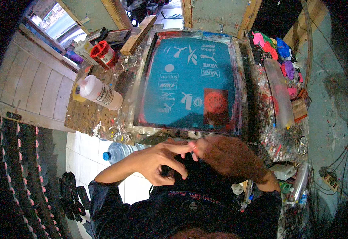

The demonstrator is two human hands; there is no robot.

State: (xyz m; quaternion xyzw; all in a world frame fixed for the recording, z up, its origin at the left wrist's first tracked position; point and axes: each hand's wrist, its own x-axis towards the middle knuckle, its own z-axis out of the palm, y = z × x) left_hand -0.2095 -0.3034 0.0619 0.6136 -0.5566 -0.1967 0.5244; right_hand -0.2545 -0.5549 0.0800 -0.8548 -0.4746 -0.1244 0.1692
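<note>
My left hand [168,161] and my right hand [217,155] meet in front of my dark shirt, below a framed teal printing screen [186,115]. A small red, blurred bit shows at the meeting fingertips; I cannot make out what it is. My left fingers are bent and loosely curled, some reaching that bit. My right fingers are closed around that spot and smeared by motion. The screen lies on the worktable with pale logo shapes and a red square patch [215,103] at its lower right.
Left on the stained worktable [84,115] stand a white bottle [104,95] and red tub [106,57], near a wooden batten [138,36]. Right are coloured scraps [277,47] and a long squeegee-like bar [277,95]. A water jug [120,153] is below; a power strip [329,181] hangs right.
</note>
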